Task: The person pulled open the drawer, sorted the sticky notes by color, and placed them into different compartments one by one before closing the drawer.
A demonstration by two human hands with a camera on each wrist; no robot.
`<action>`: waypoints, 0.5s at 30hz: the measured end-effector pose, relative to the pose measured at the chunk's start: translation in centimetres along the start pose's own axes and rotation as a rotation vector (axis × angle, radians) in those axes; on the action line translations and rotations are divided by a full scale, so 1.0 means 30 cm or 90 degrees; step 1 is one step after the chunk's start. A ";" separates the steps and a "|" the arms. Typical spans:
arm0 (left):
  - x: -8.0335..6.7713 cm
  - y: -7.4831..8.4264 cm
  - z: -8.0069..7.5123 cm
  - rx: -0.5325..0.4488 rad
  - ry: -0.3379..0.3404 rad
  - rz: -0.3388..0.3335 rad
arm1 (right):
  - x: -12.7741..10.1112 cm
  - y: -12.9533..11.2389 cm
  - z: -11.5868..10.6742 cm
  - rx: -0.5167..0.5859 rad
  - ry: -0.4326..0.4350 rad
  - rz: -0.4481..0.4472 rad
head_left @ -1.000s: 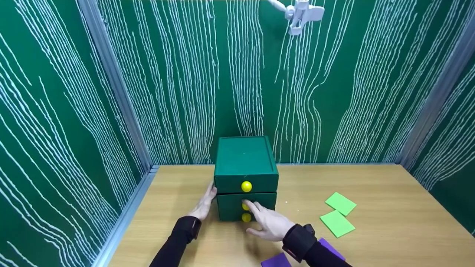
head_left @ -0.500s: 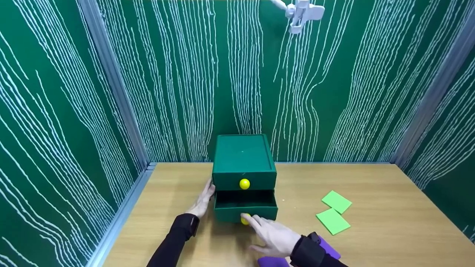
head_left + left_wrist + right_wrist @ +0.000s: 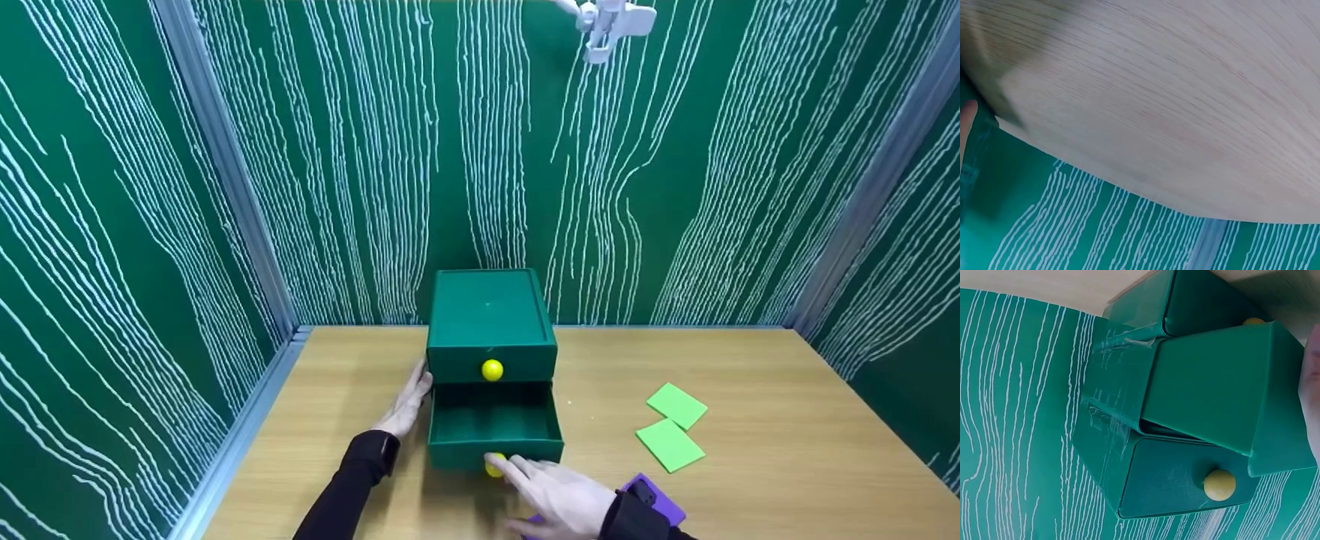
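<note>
A small green drawer box (image 3: 489,311) stands on the wooden table (image 3: 787,390) against the back wall. Its top drawer is shut and shows a yellow knob (image 3: 492,370). The middle drawer (image 3: 495,427) is pulled out and looks empty. My right hand (image 3: 517,471) pinches that drawer's yellow knob (image 3: 493,469) from the front. My left hand (image 3: 411,394) lies flat against the box's left side. In the right wrist view the drawer (image 3: 1213,394) juts out between the top knob (image 3: 1220,485) and the lowest knob (image 3: 1253,321). One fingertip (image 3: 967,121) shows in the left wrist view.
Two light green squares (image 3: 677,406) (image 3: 670,445) lie on the table right of the box. A purple square (image 3: 664,504) lies under my right wrist. Green patterned walls close the table in at the left, back and right. A white clamp (image 3: 607,22) hangs above.
My right hand has drawn the middle drawer out toward me, from nearly shut to well open. The left hand has stayed against the box's side.
</note>
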State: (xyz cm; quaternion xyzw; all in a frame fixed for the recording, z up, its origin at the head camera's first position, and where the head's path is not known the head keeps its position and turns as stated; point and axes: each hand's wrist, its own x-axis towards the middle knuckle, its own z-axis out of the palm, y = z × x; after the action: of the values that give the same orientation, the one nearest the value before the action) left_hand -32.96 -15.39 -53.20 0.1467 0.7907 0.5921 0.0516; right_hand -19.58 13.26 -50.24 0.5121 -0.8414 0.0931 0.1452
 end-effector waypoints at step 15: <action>-0.009 0.012 0.003 -0.004 0.007 -0.006 | -0.321 0.169 -0.030 -0.016 -0.112 0.022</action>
State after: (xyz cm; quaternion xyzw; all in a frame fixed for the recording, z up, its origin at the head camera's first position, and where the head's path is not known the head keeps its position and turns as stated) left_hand -32.63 -15.29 -52.90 0.1395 0.7899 0.5950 0.0501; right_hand -19.80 23.89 -52.70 0.5016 -0.8608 0.0401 0.0755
